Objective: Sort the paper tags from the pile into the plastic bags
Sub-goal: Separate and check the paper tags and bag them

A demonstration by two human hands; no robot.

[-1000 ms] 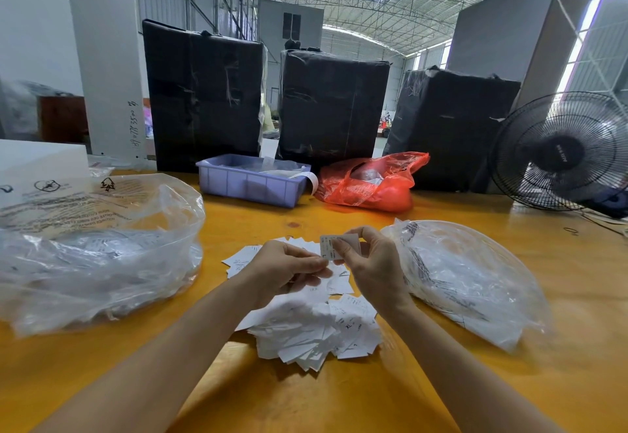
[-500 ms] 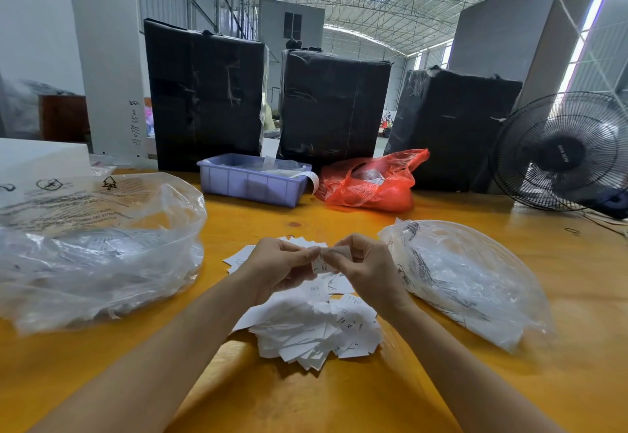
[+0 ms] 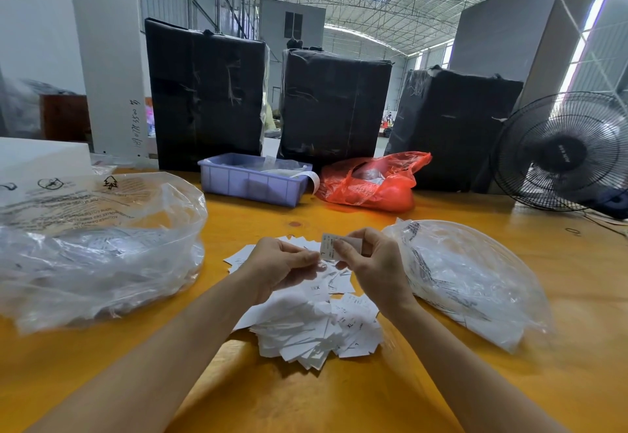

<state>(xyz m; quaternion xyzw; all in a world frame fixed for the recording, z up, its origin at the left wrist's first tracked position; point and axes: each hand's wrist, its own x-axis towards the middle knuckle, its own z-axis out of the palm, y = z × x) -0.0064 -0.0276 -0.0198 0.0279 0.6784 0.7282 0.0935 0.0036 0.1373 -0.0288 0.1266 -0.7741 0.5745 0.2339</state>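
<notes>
A pile of white paper tags lies on the yellow table in front of me. My right hand pinches a small tag upright above the pile, and a second tag shows behind its fingers. My left hand is curled beside it, thumb and fingers at the tag's lower left corner. A large clear plastic bag with tags inside lies to the left. A second clear bag holding tags lies to the right.
A lilac plastic bin and a red plastic bag sit at the table's far side. Three black-wrapped bales stand behind them. A black fan stands at the right, with a cable on the table.
Half a second ago both hands were closed together over the tag. They have now drawn slightly apart, and the tag stands upright in view again, held by the right hand.
</notes>
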